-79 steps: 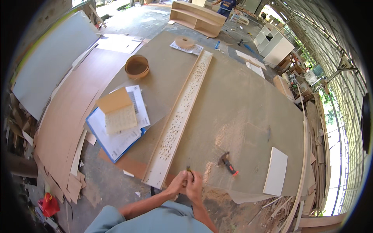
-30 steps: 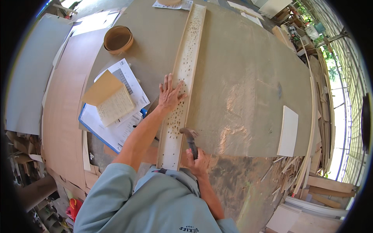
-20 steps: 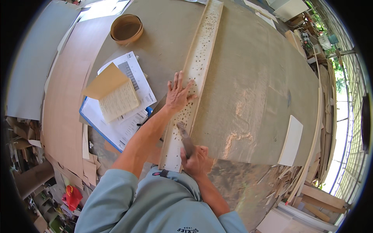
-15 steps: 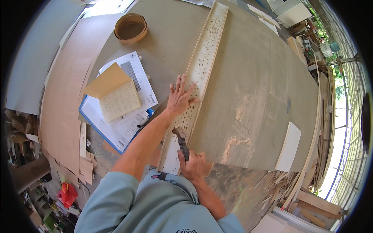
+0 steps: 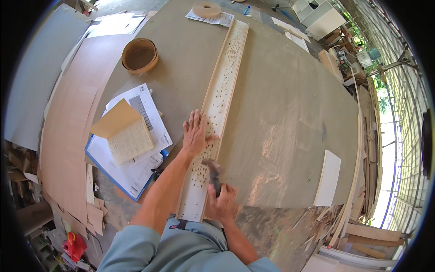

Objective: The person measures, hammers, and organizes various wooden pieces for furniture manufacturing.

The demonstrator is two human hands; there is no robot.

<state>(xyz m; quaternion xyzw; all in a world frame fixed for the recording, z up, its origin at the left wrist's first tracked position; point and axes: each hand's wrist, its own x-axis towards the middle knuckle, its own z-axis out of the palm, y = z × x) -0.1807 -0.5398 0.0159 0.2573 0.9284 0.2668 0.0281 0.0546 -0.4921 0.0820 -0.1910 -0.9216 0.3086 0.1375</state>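
A long white board with raised wooden edges runs away from my body, and many small brown bits lie scattered along it. My left hand rests on its left part, fingers spread, holding nothing. My right hand is closed around the dark handle of a hammer. The hammer's metal head hangs over the board, just nearer to me than my left hand; whether it touches the surface I cannot tell. Bits lie thickly around the hammer head.
Left of the board are an open notebook and papers on a blue clipboard. Beyond them stands a round brown coil. A flat tan roll lies on paper at the far end. A white panel lies at the table's right edge.
The view has shifted, bringing the tan roll into sight. My right hand has moved the hammer slightly away from me and to the right, turning its head. My left hand stays on the board.
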